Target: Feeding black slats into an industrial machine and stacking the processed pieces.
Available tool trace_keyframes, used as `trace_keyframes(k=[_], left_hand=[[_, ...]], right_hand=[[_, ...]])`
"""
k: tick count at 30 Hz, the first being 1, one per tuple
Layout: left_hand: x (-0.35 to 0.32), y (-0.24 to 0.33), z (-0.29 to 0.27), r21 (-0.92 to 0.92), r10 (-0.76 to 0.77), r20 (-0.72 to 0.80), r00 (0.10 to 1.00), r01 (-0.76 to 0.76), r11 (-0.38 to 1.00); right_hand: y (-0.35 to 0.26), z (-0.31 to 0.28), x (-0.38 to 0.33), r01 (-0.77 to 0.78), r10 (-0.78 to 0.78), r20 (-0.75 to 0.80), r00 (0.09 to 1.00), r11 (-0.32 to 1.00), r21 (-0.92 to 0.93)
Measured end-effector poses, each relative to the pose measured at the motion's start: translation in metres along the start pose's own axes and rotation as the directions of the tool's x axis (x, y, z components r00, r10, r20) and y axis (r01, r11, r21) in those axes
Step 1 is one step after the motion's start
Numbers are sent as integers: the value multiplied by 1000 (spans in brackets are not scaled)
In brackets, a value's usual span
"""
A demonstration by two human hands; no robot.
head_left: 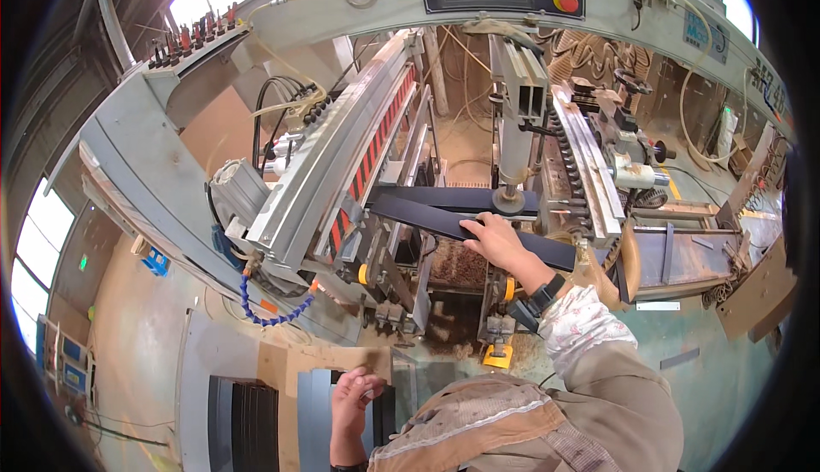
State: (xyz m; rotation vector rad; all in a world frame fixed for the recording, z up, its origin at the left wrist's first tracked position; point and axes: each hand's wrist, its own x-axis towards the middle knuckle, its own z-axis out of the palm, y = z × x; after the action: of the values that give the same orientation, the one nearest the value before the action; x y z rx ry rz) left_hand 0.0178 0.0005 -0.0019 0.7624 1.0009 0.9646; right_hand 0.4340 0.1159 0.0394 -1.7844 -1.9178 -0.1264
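Observation:
My right hand (pixel 498 241) lies flat on a long black board (pixel 427 218) that rests across the bed of a large grey drilling machine (pixel 342 156). A second black board (pixel 461 199) lies just behind it, under a round presser foot (pixel 509 201). A dark watch sits on my right wrist. My left hand (pixel 353 393) hangs low by my body with its fingers loosely curled, holding nothing, above a stack of dark panels (pixel 320 408).
The machine's beam with red and black stripes (pixel 376 139) runs diagonally to the left. A control panel with a red button (pixel 566 0) is overhead. Sawdust (pixel 461 267) lies under the bed. Brown boards (pixel 764 297) lean at right. Another dark panel stack (pixel 254 425) stands at lower left.

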Motion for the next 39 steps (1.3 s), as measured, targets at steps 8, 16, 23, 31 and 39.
trace_keyframes(k=[8,16,23,31,39], left_hand=[[62,7,31,-17,-103,143,984,107,994],[197,-3,114,2,-242,351,905,258,966],[304,-19,193,-77,-234,351,907,277,958],[289,-41,211,-287,-192,280,941,273,918],[282,-38,216,-217,-302,319,898,380,899]], right_hand=[[18,48,34,-44,39,-36,999,987,-152],[60,74,109,48,-45,67,997,997,-57],[38,75,126,122,-116,94,989,991,-62],[42,47,103,92,-130,259,957,984,152],[35,69,131,94,-103,136,985,993,75]])
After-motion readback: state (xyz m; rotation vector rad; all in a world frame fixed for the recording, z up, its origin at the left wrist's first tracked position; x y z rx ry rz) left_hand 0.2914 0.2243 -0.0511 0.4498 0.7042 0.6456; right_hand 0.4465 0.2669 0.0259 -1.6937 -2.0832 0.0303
